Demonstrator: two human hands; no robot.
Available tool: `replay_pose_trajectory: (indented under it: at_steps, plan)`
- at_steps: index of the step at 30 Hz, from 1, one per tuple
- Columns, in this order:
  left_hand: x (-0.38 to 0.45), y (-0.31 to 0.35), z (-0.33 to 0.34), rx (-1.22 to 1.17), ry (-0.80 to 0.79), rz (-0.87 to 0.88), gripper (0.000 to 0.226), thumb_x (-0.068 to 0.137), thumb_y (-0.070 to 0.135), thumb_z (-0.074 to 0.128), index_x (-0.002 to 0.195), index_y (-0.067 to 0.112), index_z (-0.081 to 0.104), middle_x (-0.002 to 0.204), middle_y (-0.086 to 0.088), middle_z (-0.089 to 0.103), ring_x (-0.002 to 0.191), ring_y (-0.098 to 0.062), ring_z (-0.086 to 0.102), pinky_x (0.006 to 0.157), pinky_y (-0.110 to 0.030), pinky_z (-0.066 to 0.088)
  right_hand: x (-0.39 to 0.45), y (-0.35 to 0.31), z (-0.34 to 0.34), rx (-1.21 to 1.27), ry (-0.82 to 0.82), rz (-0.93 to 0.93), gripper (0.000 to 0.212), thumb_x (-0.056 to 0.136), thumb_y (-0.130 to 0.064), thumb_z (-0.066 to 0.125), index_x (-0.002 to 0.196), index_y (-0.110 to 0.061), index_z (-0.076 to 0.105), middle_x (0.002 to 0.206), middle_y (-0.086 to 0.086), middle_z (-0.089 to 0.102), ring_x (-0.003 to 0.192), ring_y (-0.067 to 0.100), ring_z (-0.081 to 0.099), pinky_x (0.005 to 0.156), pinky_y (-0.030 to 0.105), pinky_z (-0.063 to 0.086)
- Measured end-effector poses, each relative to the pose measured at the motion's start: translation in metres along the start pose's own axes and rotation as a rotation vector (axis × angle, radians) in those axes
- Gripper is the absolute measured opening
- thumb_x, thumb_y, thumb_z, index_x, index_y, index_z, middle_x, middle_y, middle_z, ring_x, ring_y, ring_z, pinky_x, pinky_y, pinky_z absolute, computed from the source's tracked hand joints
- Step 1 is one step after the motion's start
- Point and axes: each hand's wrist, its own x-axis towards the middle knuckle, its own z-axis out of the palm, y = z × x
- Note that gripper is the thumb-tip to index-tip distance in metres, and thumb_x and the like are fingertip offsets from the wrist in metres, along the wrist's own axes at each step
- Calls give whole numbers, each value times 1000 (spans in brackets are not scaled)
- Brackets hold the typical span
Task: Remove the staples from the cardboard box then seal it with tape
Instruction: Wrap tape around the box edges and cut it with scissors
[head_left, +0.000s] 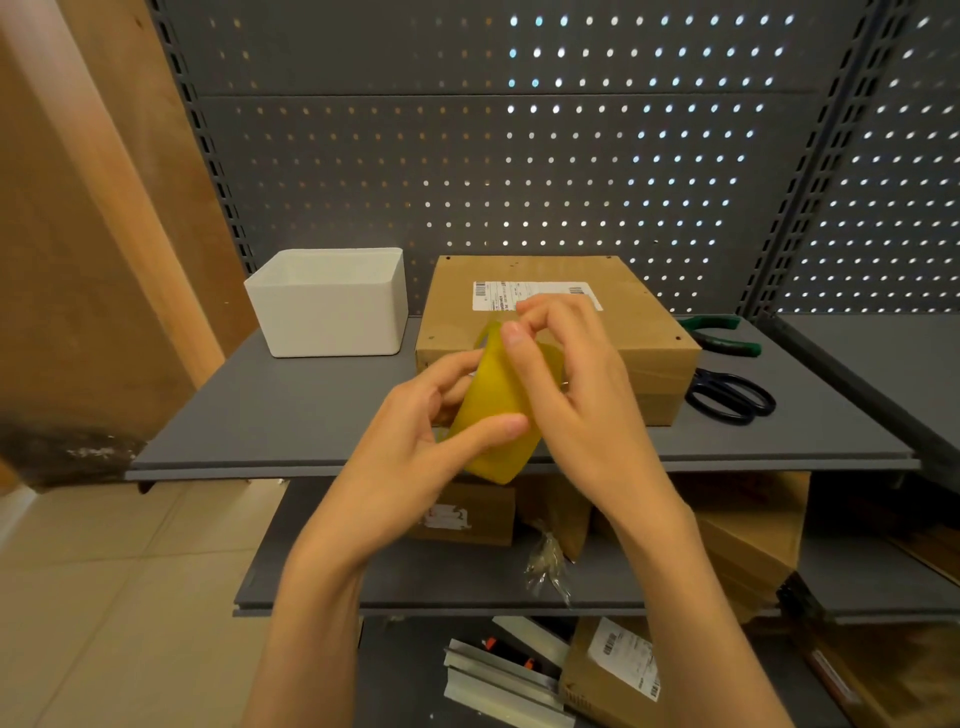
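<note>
Tape (493, 410), one yellow roll, sits in both my hands above the shelf's (291, 410) front edge: left fingers (498, 426) wrapped around it, right fingers (514, 332) pinching its top. One cardboard box (644, 332) lies behind at the back edge; open shelf left of it before one white bin (327, 306).

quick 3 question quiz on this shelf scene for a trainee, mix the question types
1. True or false: the roll of tape lies on the shelf.
2. Which sits left of the cardboard box? A) scissors B) white bin C) pliers
3. Fill in: the right hand picks at the tape's ___ edge.

Key:
1. False; both hands hold it, left hand around the roll.
2. B, the white bin; scissors and pliers lie right.
3. Upper.
</note>
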Motion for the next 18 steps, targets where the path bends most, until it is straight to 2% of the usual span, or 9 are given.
replay_pose_trajectory:
  at_steps: [4,8,10,14,16,18]
  plan:
    - [0,0,1,-40,40,-11,44,78,30,64,121,27,53,101,14,70,92,-4,66,71,-14,51,-6,-4,8,6,12,-30,22,98,-26,38,97,-11,53,96,1,51,91,15,50,77,28,43]
    - [-4,0,-2,4,-88,-41,71,68,24,75,130,35,41,120,21,61,108,-1,59,79,-12,49,1,-3,3,43,79,-28,24,99,-22,35,93,-7,52,88,3,51,81,15,50,72,25,41]
    - [-3,-1,-1,-4,-101,-56,75,68,21,75,133,32,39,122,19,60,109,-3,59,80,-13,49,3,-2,1,52,86,-22,25,99,-24,35,92,-8,53,87,2,50,81,13,50,71,20,40]
    - [-1,-2,5,-49,-39,-61,67,70,24,71,131,27,43,105,9,70,95,-10,67,75,-19,53,1,0,3,52,78,-28,26,98,-26,35,94,-8,54,90,2,52,85,12,51,73,19,40]
    - [0,-1,7,-71,-6,-52,55,75,25,68,126,24,48,97,6,71,88,-10,68,71,-19,53,-2,0,5,54,66,-30,28,98,-27,34,95,-8,55,91,2,53,85,12,51,74,20,40]
    - [1,0,8,-84,9,-54,50,77,27,65,124,22,50,95,6,71,85,-9,68,69,-18,53,-2,2,5,78,72,-17,30,98,-27,33,96,-8,56,88,1,52,83,9,50,71,16,39]
